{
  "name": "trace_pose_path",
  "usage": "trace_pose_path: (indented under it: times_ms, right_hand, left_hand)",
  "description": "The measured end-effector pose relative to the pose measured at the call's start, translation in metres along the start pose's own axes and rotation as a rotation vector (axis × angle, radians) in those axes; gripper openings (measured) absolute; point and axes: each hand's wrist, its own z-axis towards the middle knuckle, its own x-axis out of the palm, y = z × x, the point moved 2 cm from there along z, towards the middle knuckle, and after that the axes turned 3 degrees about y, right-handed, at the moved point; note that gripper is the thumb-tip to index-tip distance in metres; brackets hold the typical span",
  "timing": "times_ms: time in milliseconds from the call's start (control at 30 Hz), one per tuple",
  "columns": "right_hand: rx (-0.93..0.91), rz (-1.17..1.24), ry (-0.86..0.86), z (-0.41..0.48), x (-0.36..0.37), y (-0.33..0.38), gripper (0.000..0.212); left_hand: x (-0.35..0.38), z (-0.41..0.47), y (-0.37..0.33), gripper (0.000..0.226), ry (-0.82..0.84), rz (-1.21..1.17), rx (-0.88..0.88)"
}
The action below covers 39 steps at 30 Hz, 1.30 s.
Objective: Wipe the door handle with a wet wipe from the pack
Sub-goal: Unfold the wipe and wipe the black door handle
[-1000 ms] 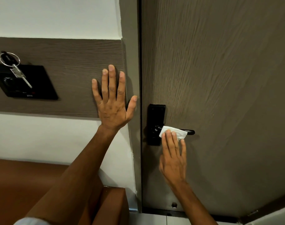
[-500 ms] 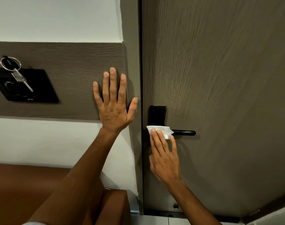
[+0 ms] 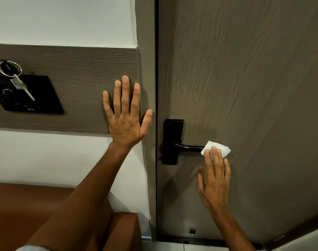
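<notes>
A black lever door handle [image 3: 188,146] sticks out to the right from its black backplate [image 3: 173,140] on the brown door. A folded white wet wipe [image 3: 219,149] covers the lever's free end. My right hand [image 3: 214,180] presses the wipe against that end with its fingertips, fingers pointing up. My left hand [image 3: 126,115] lies flat with fingers spread on the wood wall panel left of the door frame, holding nothing. The wipe pack is out of view.
A key on a ring [image 3: 18,82] hangs over a black wall plate [image 3: 27,95] at the left. A brown padded seat or headboard [image 3: 24,211] fills the lower left. The grey door frame [image 3: 147,87] runs between my hands.
My right hand slid the wipe from the middle of the lever to its base by the backplate, then out to its free end. My left hand stayed on the wall.
</notes>
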Motion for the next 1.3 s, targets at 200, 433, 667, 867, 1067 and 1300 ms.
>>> trace_pose_path:
  times_ms: [200, 433, 667, 867, 1067, 1300]
  right_hand:
    - [-0.099, -0.022, 0.120, 0.005, 0.001, 0.041, 0.067]
    - [-0.176, -0.098, 0.190, 0.023, 0.007, 0.093, 0.081]
    - [-0.274, -0.201, 0.188, 0.016, 0.011, 0.087, 0.085]
    - [-0.223, -0.229, 0.190, 0.004, -0.005, 0.031, 0.072]
    - [-0.274, -0.282, 0.076, 0.015, -0.022, 0.004, 0.055]
    - [-0.222, -0.090, -0.020, 0.044, -0.065, 0.029, 0.028]
  left_hand:
    - [-0.001, 0.001, 0.000, 0.070, 0.008, -0.009, -0.011]
    - [-0.004, 0.002, 0.001, 0.069, 0.029, -0.023, -0.002]
    - [-0.003, 0.000, 0.001, 0.069, 0.041, -0.024, 0.007]
    - [-0.006, 0.002, -0.001, 0.069, 0.075, -0.047, 0.004]
    - [-0.016, 0.001, 0.001, 0.063, 0.130, -0.166, -0.028]
    - [-0.119, -0.047, 0.010, 0.054, 0.300, -0.491, -0.219]
